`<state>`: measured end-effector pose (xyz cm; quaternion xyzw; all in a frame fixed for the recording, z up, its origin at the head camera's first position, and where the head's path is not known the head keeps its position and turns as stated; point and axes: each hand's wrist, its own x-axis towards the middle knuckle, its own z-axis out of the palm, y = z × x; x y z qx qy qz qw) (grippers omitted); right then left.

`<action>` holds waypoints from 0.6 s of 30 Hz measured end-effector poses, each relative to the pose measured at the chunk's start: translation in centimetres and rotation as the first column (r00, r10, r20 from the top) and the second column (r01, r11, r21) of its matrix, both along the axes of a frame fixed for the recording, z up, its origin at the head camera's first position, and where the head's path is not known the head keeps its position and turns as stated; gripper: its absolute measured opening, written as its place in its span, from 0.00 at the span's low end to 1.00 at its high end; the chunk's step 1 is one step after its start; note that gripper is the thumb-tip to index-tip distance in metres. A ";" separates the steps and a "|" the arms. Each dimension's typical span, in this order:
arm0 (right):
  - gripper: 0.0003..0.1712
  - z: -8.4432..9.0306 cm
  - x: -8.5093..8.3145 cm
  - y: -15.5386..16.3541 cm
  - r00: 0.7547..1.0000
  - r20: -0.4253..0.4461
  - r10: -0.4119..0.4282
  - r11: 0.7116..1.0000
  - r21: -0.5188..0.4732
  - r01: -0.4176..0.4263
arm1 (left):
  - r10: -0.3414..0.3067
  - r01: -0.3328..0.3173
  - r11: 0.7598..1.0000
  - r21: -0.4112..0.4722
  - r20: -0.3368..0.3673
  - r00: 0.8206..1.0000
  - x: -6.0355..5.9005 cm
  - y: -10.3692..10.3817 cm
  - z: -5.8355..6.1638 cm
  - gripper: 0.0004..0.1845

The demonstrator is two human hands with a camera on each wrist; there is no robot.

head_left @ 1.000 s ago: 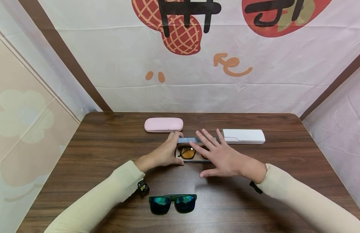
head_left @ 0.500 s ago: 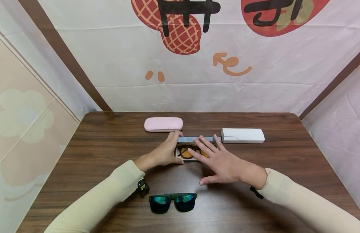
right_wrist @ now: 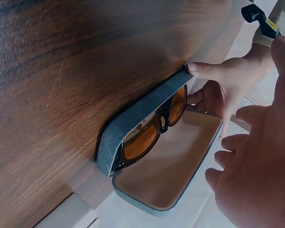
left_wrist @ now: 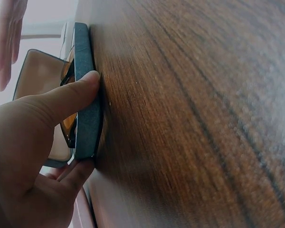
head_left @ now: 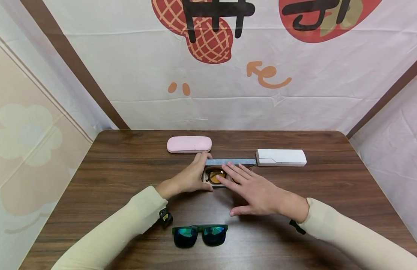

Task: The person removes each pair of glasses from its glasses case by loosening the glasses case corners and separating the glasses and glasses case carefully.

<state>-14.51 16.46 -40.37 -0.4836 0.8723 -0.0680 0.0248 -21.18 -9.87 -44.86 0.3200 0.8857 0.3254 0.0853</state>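
Note:
A blue-grey glasses case (right_wrist: 147, 107) stands on the table with its lid up and a beige lining inside. Amber-lensed sunglasses (right_wrist: 141, 141) with a dark frame lie in its base. My left hand (head_left: 190, 177) grips the left end of the case, thumb on the front wall and fingers behind. My right hand (head_left: 259, 190) hovers over the right part of the case, fingers straight and thumb spread; in the right wrist view it is apart from the case. In the head view it covers much of the right lens.
Sunglasses with blue-green mirrored lenses (head_left: 185, 237) lie nearer me on the wooden table (head_left: 134, 157). Behind the left hand lies a closed pink glasses case (head_left: 189, 144). A closed white case (head_left: 282, 158) stands just right of the raised lid. A fabric backdrop hangs behind.
My right hand has shifted slightly towards me, its fingers drawing closer together and showing more of the lid edge. My left hand, the case and the other things stay put.

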 end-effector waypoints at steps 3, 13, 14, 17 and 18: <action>0.53 -0.1 0.0 0.0 1.000 0.024 -0.001 1.000 -0.018 0.002 | -0.001 0.001 1.000 0.001 0.006 1.000 0.0 0.0 0.0 0.50; 0.44 -0.8 -0.5 -0.5 0.997 -0.056 -0.049 0.997 -0.062 0.046 | 0.003 -0.002 1.000 -0.002 0.018 1.000 0.1 0.0 0.0 0.50; 0.43 -0.9 -0.6 -0.6 0.996 -0.064 -0.060 0.996 -0.071 0.056 | 0.002 -0.002 1.000 -0.002 0.019 1.000 0.1 0.0 0.1 0.50; 0.41 -1.1 -0.7 -0.8 0.993 -0.065 -0.099 0.992 -0.084 0.093 | 0.004 -0.004 1.000 -0.001 0.020 1.000 0.1 0.0 0.1 0.50; 0.41 -1.1 -0.7 -0.9 0.992 -0.062 -0.113 0.990 -0.088 0.107 | 0.005 -0.005 1.000 -0.001 0.021 1.000 0.1 0.0 0.1 0.50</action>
